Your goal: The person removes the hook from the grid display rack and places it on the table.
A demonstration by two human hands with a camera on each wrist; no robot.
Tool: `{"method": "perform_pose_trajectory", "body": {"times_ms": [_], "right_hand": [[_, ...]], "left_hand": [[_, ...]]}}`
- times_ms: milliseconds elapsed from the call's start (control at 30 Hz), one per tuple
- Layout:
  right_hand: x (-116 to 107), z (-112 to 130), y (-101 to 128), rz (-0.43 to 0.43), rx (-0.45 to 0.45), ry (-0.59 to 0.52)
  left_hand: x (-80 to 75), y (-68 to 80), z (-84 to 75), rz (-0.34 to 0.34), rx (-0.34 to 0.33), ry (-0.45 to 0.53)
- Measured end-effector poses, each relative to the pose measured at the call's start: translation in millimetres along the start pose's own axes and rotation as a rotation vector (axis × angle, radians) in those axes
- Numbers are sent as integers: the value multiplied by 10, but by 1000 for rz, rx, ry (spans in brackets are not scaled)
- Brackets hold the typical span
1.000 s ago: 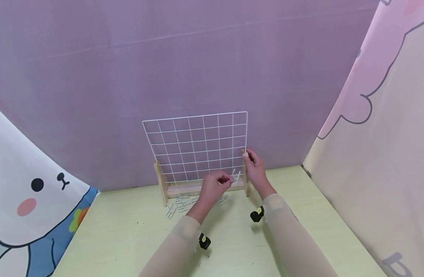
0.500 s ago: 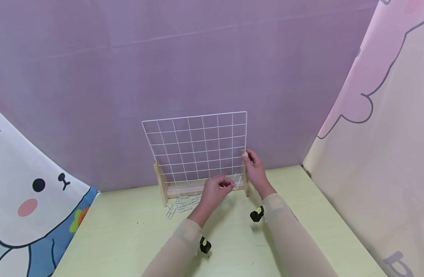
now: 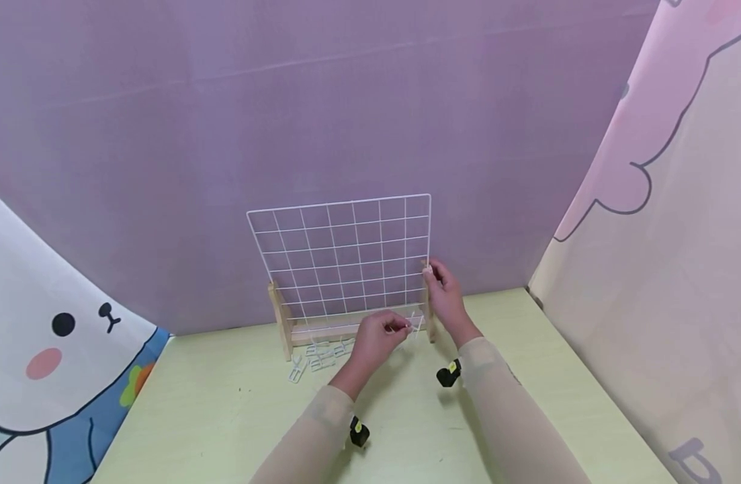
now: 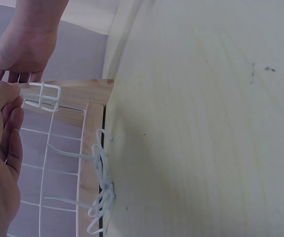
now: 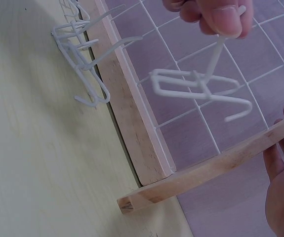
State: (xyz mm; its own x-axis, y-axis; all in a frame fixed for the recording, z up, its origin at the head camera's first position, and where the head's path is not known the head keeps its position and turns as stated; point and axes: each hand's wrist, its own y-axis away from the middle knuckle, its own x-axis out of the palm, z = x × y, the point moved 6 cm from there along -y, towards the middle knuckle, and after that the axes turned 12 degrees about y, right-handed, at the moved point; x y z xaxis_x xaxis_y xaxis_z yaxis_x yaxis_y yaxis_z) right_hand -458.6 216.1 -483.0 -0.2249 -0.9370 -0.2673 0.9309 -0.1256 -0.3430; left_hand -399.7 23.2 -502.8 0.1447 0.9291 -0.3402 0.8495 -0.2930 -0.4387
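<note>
A white wire grid panel (image 3: 340, 203) stands upright in a wooden base (image 3: 279, 319). My left hand (image 3: 375, 341) pinches the stem of a white wire hook (image 5: 206, 94) between thumb and fingers. That hook is before the lower right part of the grid; whether it touches the wires I cannot tell. With my right hand (image 3: 447, 302) I grip the base's right wooden post (image 5: 221, 165) by the grid's edge. Several more white hooks (image 3: 322, 363) lie in a loose heap in front of the base, left of my left hand.
The pale table (image 3: 225, 410) runs back to a purple backdrop (image 3: 346, 101). Printed cloths hang at both sides, with a cartoon figure (image 3: 92, 363) on the left one. A black wrist camera (image 3: 359, 432) sits on each sleeve.
My left hand has sunk a little, bringing the pinched hook lower and slightly to the right before the grid. The right hand keeps its place on the post.
</note>
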Motion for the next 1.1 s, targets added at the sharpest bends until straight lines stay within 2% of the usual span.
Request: {"method": "perform_pose_trajectory", "body": {"times_ms": [267, 700, 1100], "right_hand": [[-14, 7, 14, -31, -59, -7], [10, 0, 12, -19, -43, 0], [-1, 10, 18, -24, -48, -17]], "left_hand": [[24, 25, 41, 18, 7, -9], [93, 33, 134, 50, 21, -9], [159, 44, 220, 62, 17, -70]]}}
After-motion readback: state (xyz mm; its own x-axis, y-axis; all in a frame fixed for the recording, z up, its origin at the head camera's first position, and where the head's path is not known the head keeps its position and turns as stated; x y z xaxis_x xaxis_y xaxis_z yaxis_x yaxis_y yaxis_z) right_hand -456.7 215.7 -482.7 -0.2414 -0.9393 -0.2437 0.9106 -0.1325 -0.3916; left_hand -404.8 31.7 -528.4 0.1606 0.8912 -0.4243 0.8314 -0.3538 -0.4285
